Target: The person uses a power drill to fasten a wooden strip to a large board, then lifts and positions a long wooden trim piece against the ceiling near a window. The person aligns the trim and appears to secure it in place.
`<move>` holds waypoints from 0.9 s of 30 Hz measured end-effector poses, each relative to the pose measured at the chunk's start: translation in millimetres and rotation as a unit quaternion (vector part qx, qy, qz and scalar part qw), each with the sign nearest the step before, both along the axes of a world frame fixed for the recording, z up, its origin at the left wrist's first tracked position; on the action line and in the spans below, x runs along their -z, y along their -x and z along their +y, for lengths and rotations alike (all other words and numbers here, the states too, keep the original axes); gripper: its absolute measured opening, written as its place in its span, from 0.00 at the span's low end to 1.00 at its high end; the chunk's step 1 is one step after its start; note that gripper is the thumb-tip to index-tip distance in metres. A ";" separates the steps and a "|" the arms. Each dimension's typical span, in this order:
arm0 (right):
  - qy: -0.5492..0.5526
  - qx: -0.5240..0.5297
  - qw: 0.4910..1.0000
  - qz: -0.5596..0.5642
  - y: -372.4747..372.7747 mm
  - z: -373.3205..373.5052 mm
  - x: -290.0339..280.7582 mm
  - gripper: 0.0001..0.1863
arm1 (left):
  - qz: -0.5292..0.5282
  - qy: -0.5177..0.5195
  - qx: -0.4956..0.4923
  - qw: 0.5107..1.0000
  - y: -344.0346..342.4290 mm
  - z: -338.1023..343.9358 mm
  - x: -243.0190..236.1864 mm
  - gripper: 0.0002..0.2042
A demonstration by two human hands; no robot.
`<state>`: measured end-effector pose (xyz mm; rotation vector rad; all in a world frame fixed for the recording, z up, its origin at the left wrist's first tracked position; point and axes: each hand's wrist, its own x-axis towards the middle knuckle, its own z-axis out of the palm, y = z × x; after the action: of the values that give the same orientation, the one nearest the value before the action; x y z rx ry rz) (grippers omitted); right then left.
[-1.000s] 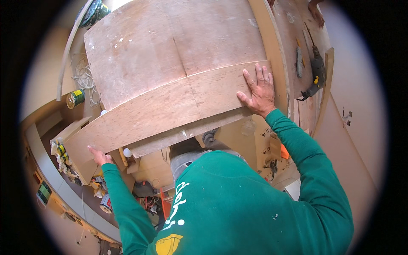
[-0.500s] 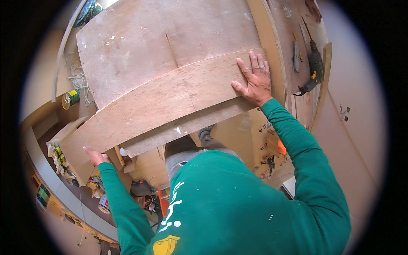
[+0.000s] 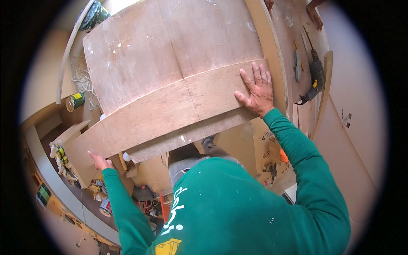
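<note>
A long strip of plywood [image 3: 157, 106] with one gently curved far edge lies across a larger, paint-spotted wooden sheet [image 3: 136, 55]. My right hand [image 3: 258, 90] rests flat on the strip's right end, fingers spread. At the left end, my left hand [image 3: 101, 162] grips the strip's near edge, one finger stretched on top and the others partly hidden at the edge. A thin line crosses the strip near its middle, close to a line on the sheet. Part of the sheet shows below the strip's near edge.
An upright board edge [image 3: 272, 55] borders the sheet on the right. Beyond it lie a corded power drill [image 3: 315, 72] and a utility knife [image 3: 297, 66]. A co-worker's hand [image 3: 314, 17] touches that far surface. A tin [image 3: 75, 102] and white cable [image 3: 83, 80] stand left.
A co-worker's hand has come in at the upper right, with fingers beside the upright board. The view has shifted slightly; both my hands keep their places on the plywood strip.
</note>
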<state>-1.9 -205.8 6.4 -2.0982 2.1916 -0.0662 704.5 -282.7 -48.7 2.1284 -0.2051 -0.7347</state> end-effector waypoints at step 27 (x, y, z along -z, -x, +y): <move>0.007 0.019 1.000 -0.014 -2.4 5.2 -1.6 0.45 | 0.062 0.022 0.026 0.998 48.0 12.3 -2.3 0.43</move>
<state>0.5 -200.6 8.1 -2.0501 2.2227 -0.1131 656.4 -270.4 -46.4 2.0345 -0.2103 -0.8813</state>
